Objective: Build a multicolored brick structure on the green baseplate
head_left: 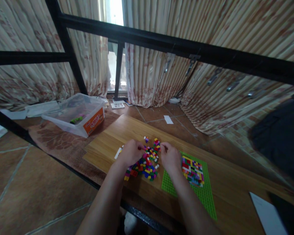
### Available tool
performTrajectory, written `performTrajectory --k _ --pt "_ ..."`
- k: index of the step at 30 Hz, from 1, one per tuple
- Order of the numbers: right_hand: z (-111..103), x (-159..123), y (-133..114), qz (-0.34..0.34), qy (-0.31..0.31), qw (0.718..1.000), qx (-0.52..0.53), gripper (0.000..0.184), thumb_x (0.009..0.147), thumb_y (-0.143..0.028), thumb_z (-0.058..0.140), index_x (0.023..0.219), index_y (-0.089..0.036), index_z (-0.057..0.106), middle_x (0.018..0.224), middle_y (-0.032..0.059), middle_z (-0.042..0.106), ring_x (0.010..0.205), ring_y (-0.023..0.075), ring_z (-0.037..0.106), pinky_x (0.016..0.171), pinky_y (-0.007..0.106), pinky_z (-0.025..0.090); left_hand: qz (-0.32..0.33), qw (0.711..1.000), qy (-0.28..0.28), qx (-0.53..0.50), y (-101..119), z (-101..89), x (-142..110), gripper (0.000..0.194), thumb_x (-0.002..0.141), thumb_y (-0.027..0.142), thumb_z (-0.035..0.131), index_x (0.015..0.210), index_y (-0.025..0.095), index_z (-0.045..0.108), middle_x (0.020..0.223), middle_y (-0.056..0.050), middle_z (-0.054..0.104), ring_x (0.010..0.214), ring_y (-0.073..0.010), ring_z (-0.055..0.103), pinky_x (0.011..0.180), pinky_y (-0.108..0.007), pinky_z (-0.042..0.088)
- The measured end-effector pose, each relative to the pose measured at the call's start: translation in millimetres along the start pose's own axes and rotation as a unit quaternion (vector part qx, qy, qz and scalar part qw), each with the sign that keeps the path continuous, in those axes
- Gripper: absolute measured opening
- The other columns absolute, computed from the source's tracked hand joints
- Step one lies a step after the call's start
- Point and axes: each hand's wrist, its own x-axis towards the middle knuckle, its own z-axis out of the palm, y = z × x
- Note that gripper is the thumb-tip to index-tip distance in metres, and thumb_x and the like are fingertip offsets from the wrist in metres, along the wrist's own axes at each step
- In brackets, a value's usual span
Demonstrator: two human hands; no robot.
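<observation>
A loose pile of small coloured building bricks [147, 163] lies on the wooden board. My left hand [131, 153] is over the pile's left side, its thumb and fingertips drawn together; whatever is between them is too small to make out. At the pile's right edge, my right hand [171, 158] pinches thumb and forefinger together, and I cannot make out what they hold. Beneath my right forearm lies a green studded baseplate [209, 195], partly covered by the arm. A block of multicoloured bricks [193, 171] is fixed on it.
The wooden board [122, 127] bears the bricks. A clear plastic bin [80, 129] with an orange label stands at the left, with green pieces inside. Black metal bars [147, 34] cross in front of pleated curtains. A white sheet [268, 212] lies at the lower right.
</observation>
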Motion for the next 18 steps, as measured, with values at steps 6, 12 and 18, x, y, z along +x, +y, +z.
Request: performTrajectory --k 6,12,18 --pt "17.8 30.4 0.0 -0.031 -0.039 0.996 -0.071 0.037 0.092 -0.018 0.048 0.124 -0.012 0.065 0.118 0.0177 0.067 0.115 0.0286 0.058 0.097 0.038 0.039 -0.084 0.991 0.107 0.018 -8.5 -21.2 -1.5 0.029 0.084 0.021 0.05 0.076 0.013 0.076 0.061 -0.001 0.062 0.063 -0.0152 0.056 0.058 -0.024 0.036" --pt "18.2 18.4 1.1 -0.094 -0.104 0.989 -0.038 0.037 0.091 -0.011 0.045 0.119 -0.017 0.069 0.118 0.0137 0.066 0.113 0.0242 0.058 0.098 0.034 0.04 -0.203 0.958 0.2 0.026 -30.9 -47.3 -8.5 0.033 0.085 0.024 0.05 0.101 0.013 0.077 0.09 -0.011 0.075 0.078 -0.0195 0.065 0.066 -0.026 0.043" --pt "3.1 13.4 -9.0 -0.105 -0.11 0.988 -0.013 0.034 0.09 -0.009 0.044 0.104 -0.019 0.074 0.107 0.0103 0.07 0.1 0.0215 0.063 0.092 0.033 0.044 -0.221 0.963 0.144 0.054 -43.6 -49.0 -14.1 0.033 0.085 0.024 0.048 0.094 0.012 0.077 0.089 -0.012 0.075 0.08 -0.0204 0.065 0.065 -0.026 0.042"
